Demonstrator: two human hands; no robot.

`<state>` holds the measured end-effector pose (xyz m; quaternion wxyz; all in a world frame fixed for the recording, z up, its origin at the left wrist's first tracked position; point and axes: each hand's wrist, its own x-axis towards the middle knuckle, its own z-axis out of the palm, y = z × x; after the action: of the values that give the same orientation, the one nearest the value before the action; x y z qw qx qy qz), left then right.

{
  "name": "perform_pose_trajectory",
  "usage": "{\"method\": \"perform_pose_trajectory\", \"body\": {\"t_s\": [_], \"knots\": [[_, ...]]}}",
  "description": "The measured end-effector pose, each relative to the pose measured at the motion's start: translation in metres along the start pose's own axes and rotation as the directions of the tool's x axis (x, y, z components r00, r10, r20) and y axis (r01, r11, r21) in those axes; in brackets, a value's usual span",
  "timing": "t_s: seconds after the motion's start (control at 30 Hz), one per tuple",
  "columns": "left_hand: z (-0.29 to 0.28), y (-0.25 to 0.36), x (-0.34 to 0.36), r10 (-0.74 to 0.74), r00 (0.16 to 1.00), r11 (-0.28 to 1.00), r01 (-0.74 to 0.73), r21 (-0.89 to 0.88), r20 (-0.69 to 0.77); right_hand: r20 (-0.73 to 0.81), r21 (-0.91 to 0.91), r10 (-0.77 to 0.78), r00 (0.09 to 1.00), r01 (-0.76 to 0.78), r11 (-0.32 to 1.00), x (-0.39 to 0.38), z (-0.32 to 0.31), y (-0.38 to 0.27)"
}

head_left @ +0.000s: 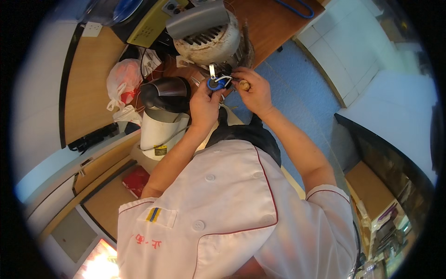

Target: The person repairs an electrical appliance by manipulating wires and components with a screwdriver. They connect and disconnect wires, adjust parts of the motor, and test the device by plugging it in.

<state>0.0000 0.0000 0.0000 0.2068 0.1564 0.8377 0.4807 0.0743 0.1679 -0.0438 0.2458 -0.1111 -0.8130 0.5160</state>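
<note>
My left hand (204, 103) is closed around a small blue ring-shaped part (214, 84), held up in front of a dirty whitish machine (204, 49). A white strip (225, 79) runs across the blue part toward my other hand. Opposite it, my right hand (257, 93) is closed on a tool with a tan, rounded handle (244, 85). The tool's working end points at the blue part, but fingers and dark pieces hide its tip. Just above the blue part, a small pale metal tab (212, 70) sticks up.
Left of my hands are a black-and-silver kettle (166, 94), a white container (160, 132) and a tied plastic bag (124, 79). A yellow-green box (151, 23) stands behind. The brown tabletop (278, 28) ends at the right above a blue floor (302, 74).
</note>
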Motion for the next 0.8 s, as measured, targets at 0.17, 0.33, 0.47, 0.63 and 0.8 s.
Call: {"method": "perform_pose_trajectory", "body": {"t_s": [0.17,0.33,0.47,0.63,0.8], "knots": [[0.011,-0.007,0.000,0.039,0.998,0.987,-0.046,-0.157,-0.051,0.065,0.372,0.236,0.970,-0.243,0.896,-0.003,0.001,0.017],[0.012,-0.006,0.002,0.015,0.995,0.993,-0.026,-0.113,-0.096,0.164,0.467,0.410,0.897,-0.437,0.769,0.006,-0.003,0.013],[0.013,-0.012,0.002,0.004,0.995,0.992,-0.017,-0.128,-0.102,0.124,0.445,0.335,0.934,-0.355,0.822,0.007,0.000,0.027],[0.015,-0.011,0.000,0.045,0.993,0.982,-0.065,-0.180,-0.112,0.120,0.394,0.292,0.949,-0.315,0.863,0.012,0.002,0.034],[0.018,-0.012,0.001,0.084,0.987,0.987,-0.101,-0.129,-0.135,0.021,0.244,0.169,0.985,-0.169,0.955,0.019,-0.005,0.015]]}}
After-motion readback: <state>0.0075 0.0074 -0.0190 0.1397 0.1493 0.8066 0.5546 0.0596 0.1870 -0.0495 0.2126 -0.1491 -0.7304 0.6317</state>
